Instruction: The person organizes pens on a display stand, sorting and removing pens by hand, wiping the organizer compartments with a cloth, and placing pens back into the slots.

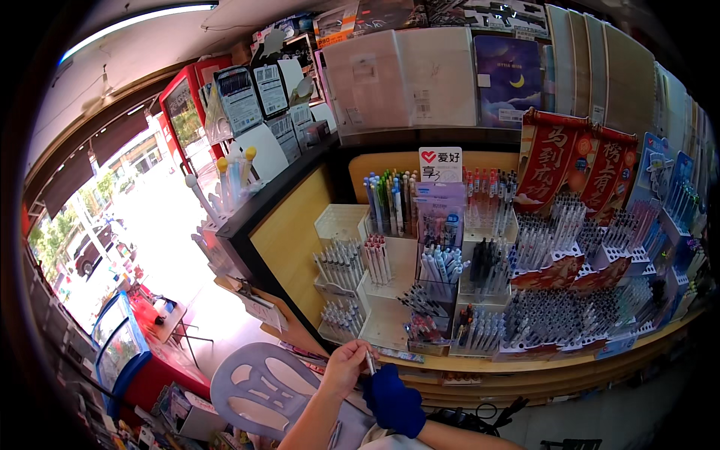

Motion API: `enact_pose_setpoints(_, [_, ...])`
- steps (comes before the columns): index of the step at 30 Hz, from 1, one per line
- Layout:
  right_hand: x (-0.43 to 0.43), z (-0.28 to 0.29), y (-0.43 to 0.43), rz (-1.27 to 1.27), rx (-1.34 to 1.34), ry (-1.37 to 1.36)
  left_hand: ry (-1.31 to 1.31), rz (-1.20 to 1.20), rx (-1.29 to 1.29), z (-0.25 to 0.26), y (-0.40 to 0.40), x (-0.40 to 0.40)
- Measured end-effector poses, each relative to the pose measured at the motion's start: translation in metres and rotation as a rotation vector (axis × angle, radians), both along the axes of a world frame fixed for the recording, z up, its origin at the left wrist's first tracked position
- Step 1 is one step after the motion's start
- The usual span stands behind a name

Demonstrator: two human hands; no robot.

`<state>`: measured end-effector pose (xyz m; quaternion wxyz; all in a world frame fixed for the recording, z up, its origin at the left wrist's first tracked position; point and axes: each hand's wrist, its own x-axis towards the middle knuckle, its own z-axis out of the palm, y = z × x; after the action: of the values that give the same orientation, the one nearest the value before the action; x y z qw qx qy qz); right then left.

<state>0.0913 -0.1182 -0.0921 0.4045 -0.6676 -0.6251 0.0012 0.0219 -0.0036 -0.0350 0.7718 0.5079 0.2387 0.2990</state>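
Low in the head view, my bare left hand (346, 365) pinches the upper part of a slim, light-coloured pen (370, 363) between thumb and fingertips. My right hand (395, 402), in a dark blue glove, closes around the pen's lower end and hides it. Both hands are close together in front of the wooden shelf edge (506, 365). Beyond them stand clear and white pen holders (391, 334) with several rows of pens. White-barrelled pens (340, 259) fill the left holders, and a dense bank of dark-tipped pens (562, 315) spreads to the right.
A grey plastic chair (264, 388) stands left of my hands. Red banners (557, 163) rise behind the pens. Folders and notebooks (439, 79) line the upper shelf. Black cables (478, 419) lie at lower right. A clipboard (259, 304) hangs on the display's left side.
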Motion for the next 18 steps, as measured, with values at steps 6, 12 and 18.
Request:
enact_pose_setpoints(6, [0.0, -0.024, 0.007, 0.13, -0.137, 0.608, 0.065, 0.002, 0.021, 0.003, -0.004, 0.0])
enact_pose_setpoints(12, [-0.007, 0.005, 0.002, 0.087, -0.092, 0.469, 0.008, 0.276, 0.142, 0.033, 0.024, -0.011])
enact_pose_setpoints(18, [-0.004, 0.022, -0.008, 0.117, -0.206, 0.192, -0.077, 0.628, 0.604, 0.078, 0.048, -0.006])
